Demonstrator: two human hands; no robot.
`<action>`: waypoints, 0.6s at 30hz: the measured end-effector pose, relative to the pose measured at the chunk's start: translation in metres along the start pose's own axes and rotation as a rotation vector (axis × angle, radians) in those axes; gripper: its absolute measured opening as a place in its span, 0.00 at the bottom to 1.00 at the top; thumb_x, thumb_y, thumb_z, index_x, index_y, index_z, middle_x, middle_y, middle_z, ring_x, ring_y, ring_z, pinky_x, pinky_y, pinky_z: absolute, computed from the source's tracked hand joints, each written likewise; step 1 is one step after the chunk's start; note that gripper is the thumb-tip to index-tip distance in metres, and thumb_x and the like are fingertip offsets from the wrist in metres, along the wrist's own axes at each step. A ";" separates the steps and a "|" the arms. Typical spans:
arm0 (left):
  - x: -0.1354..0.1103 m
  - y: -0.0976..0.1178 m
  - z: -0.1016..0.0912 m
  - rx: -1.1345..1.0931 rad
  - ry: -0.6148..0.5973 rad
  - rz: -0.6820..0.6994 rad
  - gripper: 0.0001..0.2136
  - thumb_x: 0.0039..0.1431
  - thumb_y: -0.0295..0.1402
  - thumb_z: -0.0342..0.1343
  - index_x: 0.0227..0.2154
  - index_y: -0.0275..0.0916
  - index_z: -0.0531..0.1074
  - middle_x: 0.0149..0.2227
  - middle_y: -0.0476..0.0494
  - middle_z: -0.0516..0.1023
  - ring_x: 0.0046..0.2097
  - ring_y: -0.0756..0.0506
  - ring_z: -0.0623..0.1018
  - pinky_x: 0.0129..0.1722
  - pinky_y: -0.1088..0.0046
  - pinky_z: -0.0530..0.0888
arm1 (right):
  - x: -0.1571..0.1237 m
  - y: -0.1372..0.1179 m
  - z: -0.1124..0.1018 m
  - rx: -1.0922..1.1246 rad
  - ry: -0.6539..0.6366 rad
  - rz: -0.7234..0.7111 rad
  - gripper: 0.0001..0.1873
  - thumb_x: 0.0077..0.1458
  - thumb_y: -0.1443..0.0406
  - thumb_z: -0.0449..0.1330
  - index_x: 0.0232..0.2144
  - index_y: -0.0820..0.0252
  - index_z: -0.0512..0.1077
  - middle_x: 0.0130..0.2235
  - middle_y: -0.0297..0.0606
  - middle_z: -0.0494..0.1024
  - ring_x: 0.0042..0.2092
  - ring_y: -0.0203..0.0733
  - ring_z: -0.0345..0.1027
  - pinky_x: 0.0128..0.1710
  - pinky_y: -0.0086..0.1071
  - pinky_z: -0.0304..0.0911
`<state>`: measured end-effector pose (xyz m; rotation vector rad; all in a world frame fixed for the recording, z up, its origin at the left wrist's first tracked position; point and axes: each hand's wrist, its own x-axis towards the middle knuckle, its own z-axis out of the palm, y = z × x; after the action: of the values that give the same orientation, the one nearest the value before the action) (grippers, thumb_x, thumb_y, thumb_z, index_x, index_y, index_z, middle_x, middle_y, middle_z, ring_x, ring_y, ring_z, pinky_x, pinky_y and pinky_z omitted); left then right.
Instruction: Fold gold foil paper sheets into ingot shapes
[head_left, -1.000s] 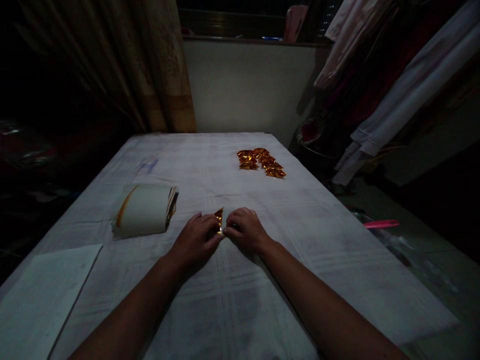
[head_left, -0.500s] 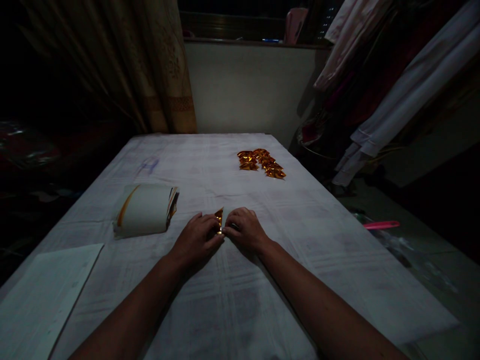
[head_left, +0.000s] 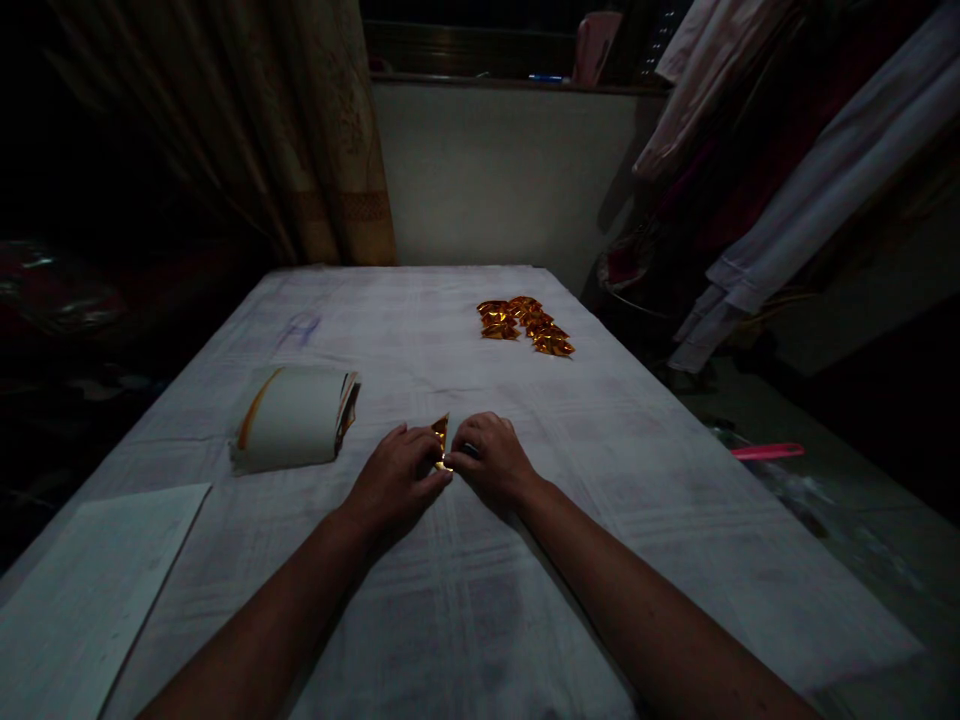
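Between my two hands, low over the cloth-covered table (head_left: pixel 465 580), is a small piece of shiny gold foil paper (head_left: pixel 440 430) with a pointed upper corner. My left hand (head_left: pixel 397 475) is closed on its left side, thumb and fingers pinching it. From the right, my right hand (head_left: pixel 491 455) has its fingers curled, with thumb and fingertips at the foil's lower right edge. The fingers hide much of the piece. Farther back on the right lie several folded gold foil pieces (head_left: pixel 553 345), grouped in two rows.
A folded stack of paper with a pale cover (head_left: pixel 296 420) lies left of my hands. Nearer, a white sheet (head_left: pixel 97 590) rests at the table's left edge. Clothes hang at the right (head_left: pixel 810 190), a curtain (head_left: pixel 322 140) at the back left. A pink handle (head_left: pixel 769 452) shows beyond the right edge.
The view has shifted very slightly. Both hands stay at the gold foil paper, with only small finger movements at its lower edge.
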<state>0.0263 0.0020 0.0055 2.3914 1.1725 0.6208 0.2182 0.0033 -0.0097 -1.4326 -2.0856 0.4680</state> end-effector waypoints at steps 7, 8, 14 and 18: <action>-0.001 -0.002 0.007 -0.009 0.071 -0.021 0.05 0.56 0.33 0.60 0.33 0.43 0.68 0.42 0.44 0.79 0.46 0.40 0.77 0.53 0.57 0.70 | 0.000 0.003 0.001 -0.015 0.007 0.031 0.10 0.50 0.61 0.73 0.30 0.56 0.76 0.39 0.35 0.76 0.48 0.46 0.65 0.48 0.39 0.52; -0.001 -0.001 0.007 -0.012 0.076 -0.027 0.05 0.56 0.33 0.60 0.33 0.43 0.68 0.41 0.44 0.79 0.45 0.40 0.76 0.51 0.58 0.71 | 0.000 0.003 0.001 -0.022 -0.006 0.036 0.11 0.49 0.61 0.74 0.30 0.56 0.76 0.40 0.35 0.76 0.49 0.46 0.64 0.48 0.39 0.52; -0.002 0.001 0.007 -0.032 0.078 -0.061 0.05 0.56 0.32 0.57 0.34 0.43 0.67 0.37 0.46 0.75 0.41 0.41 0.74 0.45 0.60 0.71 | 0.004 0.010 -0.003 -0.081 -0.023 0.067 0.14 0.48 0.59 0.75 0.32 0.56 0.75 0.40 0.36 0.76 0.50 0.48 0.64 0.48 0.39 0.52; -0.002 0.003 0.005 -0.026 0.070 -0.059 0.04 0.56 0.31 0.57 0.34 0.43 0.67 0.38 0.46 0.75 0.41 0.41 0.73 0.45 0.60 0.71 | 0.005 0.019 -0.008 -0.139 0.019 0.100 0.15 0.47 0.59 0.75 0.33 0.56 0.74 0.40 0.36 0.76 0.50 0.49 0.64 0.47 0.39 0.52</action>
<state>0.0296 -0.0023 0.0023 2.3217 1.2507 0.7013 0.2357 0.0146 -0.0125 -1.6206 -2.0731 0.3531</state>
